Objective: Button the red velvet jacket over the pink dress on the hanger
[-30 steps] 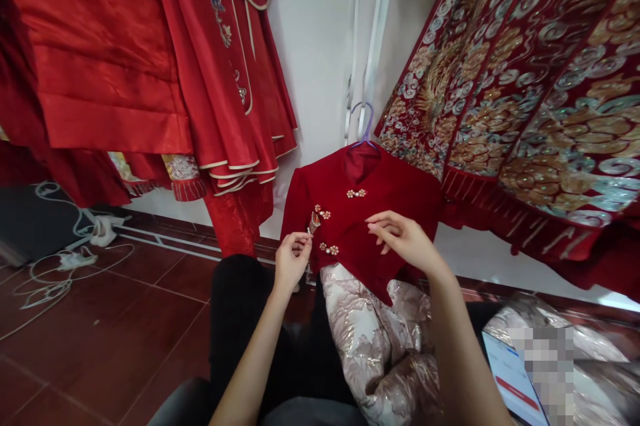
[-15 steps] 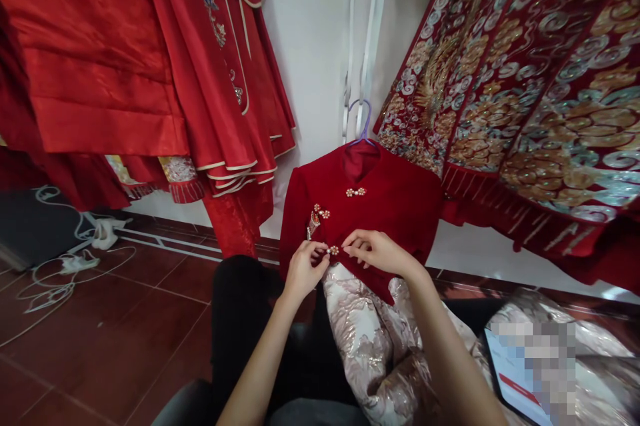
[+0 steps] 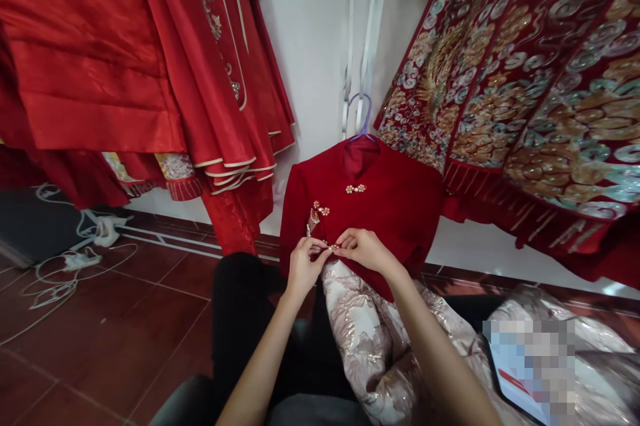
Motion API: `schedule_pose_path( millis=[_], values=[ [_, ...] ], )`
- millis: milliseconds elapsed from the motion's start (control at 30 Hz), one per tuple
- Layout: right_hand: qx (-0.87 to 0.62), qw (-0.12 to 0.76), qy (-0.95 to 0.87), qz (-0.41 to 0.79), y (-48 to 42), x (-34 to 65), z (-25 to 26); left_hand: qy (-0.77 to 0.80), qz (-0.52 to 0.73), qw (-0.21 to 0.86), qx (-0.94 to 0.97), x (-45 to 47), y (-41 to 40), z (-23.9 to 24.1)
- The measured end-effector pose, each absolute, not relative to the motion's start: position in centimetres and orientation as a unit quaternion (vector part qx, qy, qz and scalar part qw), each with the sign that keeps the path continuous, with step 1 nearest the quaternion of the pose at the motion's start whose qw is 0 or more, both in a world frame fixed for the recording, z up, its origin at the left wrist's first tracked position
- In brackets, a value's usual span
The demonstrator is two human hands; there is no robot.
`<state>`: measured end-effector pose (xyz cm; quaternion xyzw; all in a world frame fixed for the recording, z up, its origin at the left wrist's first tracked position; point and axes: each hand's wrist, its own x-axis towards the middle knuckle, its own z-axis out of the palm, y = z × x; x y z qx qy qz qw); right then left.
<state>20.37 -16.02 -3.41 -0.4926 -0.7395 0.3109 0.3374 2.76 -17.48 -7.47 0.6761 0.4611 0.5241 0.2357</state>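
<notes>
Both hands are working at the red jacket's (image 3: 400, 199) lower front, where its hem is meeting patterned cloth (image 3: 355, 313). Left hand (image 3: 305, 266) is pinching one end of the lower clasp (image 3: 334, 248); right hand (image 3: 367, 251) is pinching the other. Fingertips are hiding the join, so whether it is closing or opening cannot be told. Higher on the jacket, the middle clasp (image 3: 321, 211), a tassel ornament (image 3: 313, 221) hanging beside it, and the top clasp (image 3: 356, 189) are both appearing joined; judgement: only the lower clasp is remaining unsettled. Above the jacket's collar, a purple hanger (image 3: 369, 109) is supporting it. Beyond the jacket, red garments (image 3: 235, 113) are hanging to its left, an embroidered garment (image 3: 500, 79) to its right; none is blocking the hands.
</notes>
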Motion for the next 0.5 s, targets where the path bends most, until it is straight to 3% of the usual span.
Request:
schedule_pose_path(
  millis=[500],
  values=[
    [-0.491, 0.363, -0.727, 0.315, -15.95, 20.32, -4.00, 0.466, 0.521, 0.277, 0.659, 3.53, -17.59, -7.85]
  ],
)
